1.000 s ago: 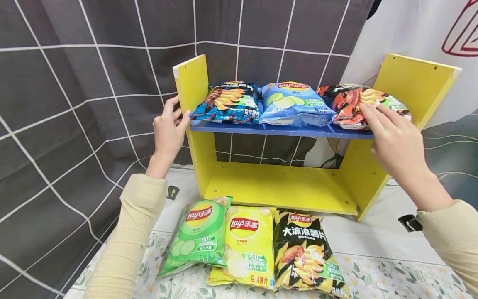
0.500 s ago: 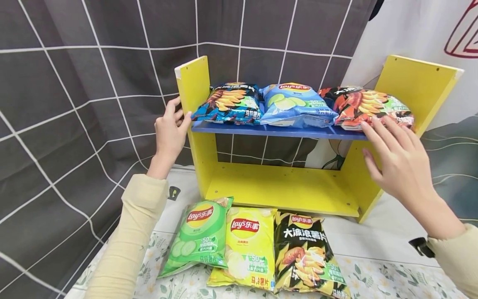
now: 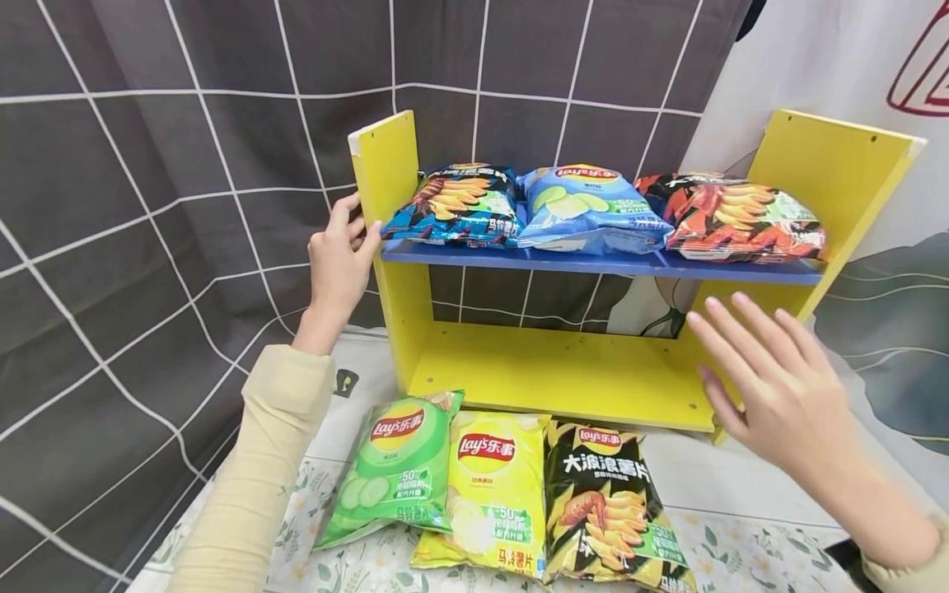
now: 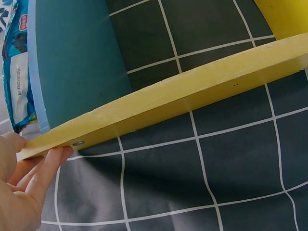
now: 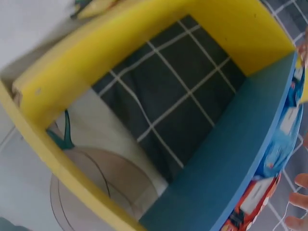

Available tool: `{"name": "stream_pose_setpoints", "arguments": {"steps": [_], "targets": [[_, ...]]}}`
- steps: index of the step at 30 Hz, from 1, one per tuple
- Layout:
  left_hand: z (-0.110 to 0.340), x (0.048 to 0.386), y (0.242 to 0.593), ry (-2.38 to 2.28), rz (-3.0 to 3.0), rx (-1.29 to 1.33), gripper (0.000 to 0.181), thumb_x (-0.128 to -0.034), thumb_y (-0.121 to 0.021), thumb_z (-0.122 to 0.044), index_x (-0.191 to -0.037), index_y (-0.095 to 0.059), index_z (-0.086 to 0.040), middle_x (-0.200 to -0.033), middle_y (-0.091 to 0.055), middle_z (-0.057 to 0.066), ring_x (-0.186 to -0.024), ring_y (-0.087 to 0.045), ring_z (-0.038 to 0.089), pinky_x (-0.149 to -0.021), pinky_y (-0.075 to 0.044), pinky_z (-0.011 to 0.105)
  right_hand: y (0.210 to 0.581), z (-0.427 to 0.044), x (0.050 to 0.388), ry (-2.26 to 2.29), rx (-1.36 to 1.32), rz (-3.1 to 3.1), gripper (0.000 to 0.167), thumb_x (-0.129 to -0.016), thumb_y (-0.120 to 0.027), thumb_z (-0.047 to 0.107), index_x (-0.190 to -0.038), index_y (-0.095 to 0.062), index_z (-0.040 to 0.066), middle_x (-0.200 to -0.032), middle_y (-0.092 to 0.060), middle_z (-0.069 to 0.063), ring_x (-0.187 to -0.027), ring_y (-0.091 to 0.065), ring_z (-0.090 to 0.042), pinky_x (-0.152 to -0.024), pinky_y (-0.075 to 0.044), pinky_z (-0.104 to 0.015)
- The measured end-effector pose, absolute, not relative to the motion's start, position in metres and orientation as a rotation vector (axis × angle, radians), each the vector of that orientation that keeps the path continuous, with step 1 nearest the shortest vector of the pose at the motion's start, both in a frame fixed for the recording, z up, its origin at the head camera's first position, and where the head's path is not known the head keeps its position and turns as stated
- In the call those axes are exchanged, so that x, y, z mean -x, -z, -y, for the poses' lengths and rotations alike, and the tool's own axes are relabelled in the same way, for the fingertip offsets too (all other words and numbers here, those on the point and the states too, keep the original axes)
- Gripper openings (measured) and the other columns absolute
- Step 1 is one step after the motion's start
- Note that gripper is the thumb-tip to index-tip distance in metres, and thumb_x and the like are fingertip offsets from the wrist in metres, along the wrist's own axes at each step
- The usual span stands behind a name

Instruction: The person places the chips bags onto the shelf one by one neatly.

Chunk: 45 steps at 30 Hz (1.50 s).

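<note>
My left hand holds the left side panel of the yellow shelf, thumb at its front edge; the left wrist view shows fingers along the panel's outer face. My right hand, fingers spread and holding nothing, hovers before the shelf's lower right part. On the blue board lie a dark blue chip bag, a light blue bag and a red bag, side by side.
In front of the shelf lie a green bag, a yellow bag and a black bag on a floral cloth. The yellow bottom board carries nothing. A dark grid-patterned curtain hangs left and behind.
My right hand has let go of the red bag and moved down and away from it, fingers spreading. The red bag lies slightly flatter and farther right. My left hand stays on the panel.
</note>
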State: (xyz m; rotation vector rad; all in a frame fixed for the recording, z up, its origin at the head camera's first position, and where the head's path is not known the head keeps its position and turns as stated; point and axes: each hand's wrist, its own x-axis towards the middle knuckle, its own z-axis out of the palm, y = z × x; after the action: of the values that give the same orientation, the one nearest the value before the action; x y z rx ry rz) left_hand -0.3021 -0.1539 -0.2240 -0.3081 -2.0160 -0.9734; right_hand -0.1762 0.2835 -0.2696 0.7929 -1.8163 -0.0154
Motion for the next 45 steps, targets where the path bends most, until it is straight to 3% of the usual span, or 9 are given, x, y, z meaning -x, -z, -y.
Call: {"name": "stream_pose_setpoints", "arguments": {"steps": [17, 24, 32, 39, 45], "targets": [[0.154, 0.301, 0.225, 0.980, 2.030, 0.298, 0.045, -0.0929, -0.063, -0.021, -0.134, -0.051, -0.005, -0.129, -0.060, 0.016, -0.111, -0.064, 0.025, -0.091, -0.055, 0.036, 0.342, -0.263, 0.143, -0.052, -0.952, 2.012, 0.052, -0.101, -0.035, 0.042, -0.129, -0.060, 0.006, -0.148, -0.046, -0.007, -0.144, -0.032, -0.024, -0.123, -0.015, -0.040], [0.154, 0.301, 0.226, 0.976, 2.031, 0.299, 0.045, -0.0930, -0.063, -0.021, -0.133, -0.052, -0.004, -0.128, -0.061, 0.016, -0.109, -0.065, 0.026, -0.091, -0.055, 0.037, 0.369, -0.262, 0.137, -0.046, -0.962, 2.110, 0.057, -0.100, -0.036, 0.048, -0.131, -0.059, 0.006, -0.142, -0.053, -0.009, -0.144, -0.032, -0.022, -0.124, -0.012, -0.035], [0.153, 0.302, 0.226, 0.979, 2.030, 0.308, 0.044, -0.0932, -0.063, -0.020, -0.133, -0.052, -0.004, -0.127, -0.061, 0.016, -0.109, -0.065, 0.026, -0.091, -0.055, 0.036, 0.392, -0.260, 0.130, -0.029, -1.033, 2.192, 0.061, -0.100, -0.033, 0.051, -0.132, -0.057, 0.005, -0.149, -0.045, -0.007, -0.149, -0.019, -0.016, -0.124, -0.007, -0.029], [0.153, 0.302, 0.226, 0.979, 2.030, 0.297, 0.045, -0.0930, -0.063, -0.022, -0.134, -0.051, -0.005, -0.128, -0.060, 0.016, -0.110, -0.064, 0.025, -0.091, -0.055, 0.036, 0.407, -0.261, 0.120, 0.074, -1.085, 2.255, 0.065, -0.093, -0.042, 0.063, -0.129, -0.059, 0.012, -0.130, -0.062, -0.006, -0.150, -0.008, -0.012, -0.123, 0.000, -0.026], [0.154, 0.303, 0.225, 0.983, 2.026, 0.295, 0.046, -0.0930, -0.063, -0.022, -0.134, -0.051, -0.005, -0.129, -0.060, 0.015, -0.111, -0.064, 0.024, -0.091, -0.055, 0.036, 0.418, -0.261, 0.119, 0.101, -1.103, 2.277, 0.067, -0.090, -0.045, 0.065, -0.134, -0.056, 0.015, -0.129, -0.062, -0.004, -0.150, -0.004, -0.010, -0.123, 0.002, -0.026]]}}
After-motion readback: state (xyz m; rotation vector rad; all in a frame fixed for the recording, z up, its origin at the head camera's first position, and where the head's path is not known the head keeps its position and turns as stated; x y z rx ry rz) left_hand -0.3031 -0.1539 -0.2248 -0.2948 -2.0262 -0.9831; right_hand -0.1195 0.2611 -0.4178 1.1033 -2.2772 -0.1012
